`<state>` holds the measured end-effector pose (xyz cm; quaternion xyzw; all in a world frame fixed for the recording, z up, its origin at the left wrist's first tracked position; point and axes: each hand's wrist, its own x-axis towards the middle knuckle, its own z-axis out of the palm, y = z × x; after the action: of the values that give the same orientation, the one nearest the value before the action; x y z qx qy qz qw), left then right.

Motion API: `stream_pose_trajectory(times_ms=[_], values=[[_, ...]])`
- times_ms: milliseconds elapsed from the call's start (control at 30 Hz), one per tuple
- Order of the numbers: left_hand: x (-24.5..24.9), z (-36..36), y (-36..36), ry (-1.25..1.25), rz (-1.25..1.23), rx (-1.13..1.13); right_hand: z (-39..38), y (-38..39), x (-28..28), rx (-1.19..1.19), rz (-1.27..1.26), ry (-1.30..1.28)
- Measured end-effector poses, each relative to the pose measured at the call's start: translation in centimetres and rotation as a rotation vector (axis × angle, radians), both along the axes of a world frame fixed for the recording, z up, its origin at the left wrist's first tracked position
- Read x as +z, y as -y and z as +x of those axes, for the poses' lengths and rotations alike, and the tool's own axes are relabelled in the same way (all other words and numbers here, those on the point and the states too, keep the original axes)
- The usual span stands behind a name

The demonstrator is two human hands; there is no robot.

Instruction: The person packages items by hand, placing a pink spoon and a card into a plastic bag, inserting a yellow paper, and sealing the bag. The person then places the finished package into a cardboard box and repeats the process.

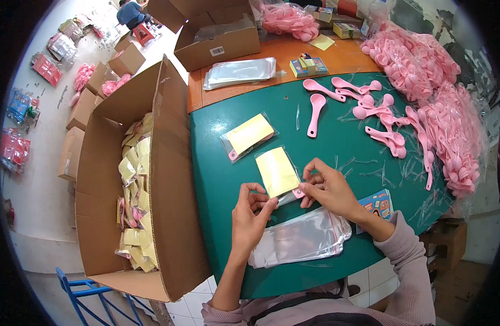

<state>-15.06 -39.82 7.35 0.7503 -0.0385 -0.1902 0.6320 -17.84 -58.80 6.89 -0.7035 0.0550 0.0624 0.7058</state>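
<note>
Both hands, left (248,216) and right (327,187), pinch the lower edge of a glossy clear packet (277,172) with a flat yellow card inside, above the smooth green desk (228,201), near slick, flat plastic sleeves (299,239).

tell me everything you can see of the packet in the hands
The packet is a clear, glossy plastic sleeve around a pale yellow rectangle, with something pink showing at its lower right corner. It sits slightly tilted over the green tabletop. The left hand grips its lower left end, the right hand its lower right corner.
</note>
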Motion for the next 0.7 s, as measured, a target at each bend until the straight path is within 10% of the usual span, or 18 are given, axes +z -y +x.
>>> stream_pose_trajectory(times_ms=[300,533,600,700], values=[[-0.1,-0.1,-0.2,0.186,0.046,-0.077,-0.3,0.0,1.8,0.05,-0.143,0.009],[1.4,4.9,-0.4,0.419,0.097,0.129,4.4,4.3,3.6,0.284,-1.213,0.529],[1.2,4.3,0.0,0.84,0.385,0.197,7.8,5.9,2.0,0.311,-1.525,0.708],[1.3,1.3,0.5,0.705,0.357,-0.319,10.1,7.6,-0.6,0.421,-1.591,0.83]])
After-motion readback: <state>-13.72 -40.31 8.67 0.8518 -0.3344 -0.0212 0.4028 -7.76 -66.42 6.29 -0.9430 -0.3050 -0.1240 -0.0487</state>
